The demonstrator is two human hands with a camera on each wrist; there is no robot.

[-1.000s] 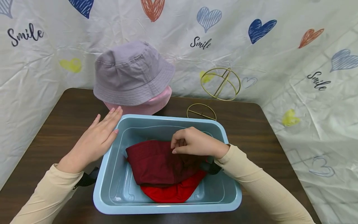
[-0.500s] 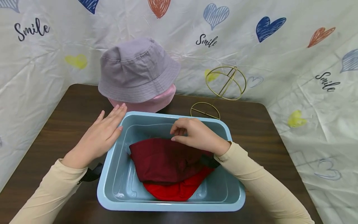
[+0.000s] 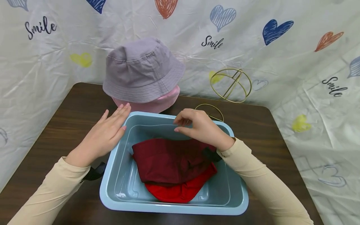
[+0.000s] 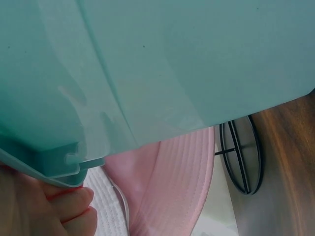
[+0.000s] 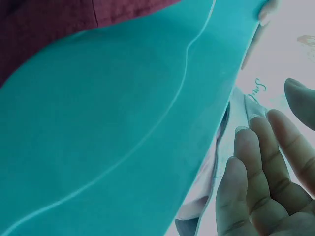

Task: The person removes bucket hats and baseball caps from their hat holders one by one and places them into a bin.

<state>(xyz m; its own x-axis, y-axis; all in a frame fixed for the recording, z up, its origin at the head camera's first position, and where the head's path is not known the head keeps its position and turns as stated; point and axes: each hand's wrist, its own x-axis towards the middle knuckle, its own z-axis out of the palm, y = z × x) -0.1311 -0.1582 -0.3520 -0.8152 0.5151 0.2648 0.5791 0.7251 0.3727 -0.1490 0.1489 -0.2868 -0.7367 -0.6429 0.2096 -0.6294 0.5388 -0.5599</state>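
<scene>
A light blue plastic tub (image 3: 174, 208) stands on the table, holding a dark maroon cloth hat (image 3: 168, 159) laid over a bright red one (image 3: 180, 191). My left hand (image 3: 102, 137) rests along the tub's left rim with fingers extended; in the left wrist view its fingertips (image 4: 74, 204) lie at the rim's underside. Over the tub's back right part is my right hand (image 3: 201, 126), fingers loosely bent and nothing between them; the right wrist view shows its fingers (image 5: 261, 172) spread apart from the thumb. A grey-lilac bucket hat (image 3: 143, 73) sits over a pink hat (image 3: 157, 104) behind the tub.
Behind the tub at right stands a gold wire hat stand (image 3: 232, 86), its round base (image 3: 216, 109) partly hidden by my right hand and the tub. The dark wooden table (image 3: 253, 131) meets a white curtain (image 3: 180, 28) printed with hearts at the back and sides.
My right hand has risen from over the maroon hat toward the tub's back rim. My left hand stays at the left rim. The whole view has shifted slightly.
</scene>
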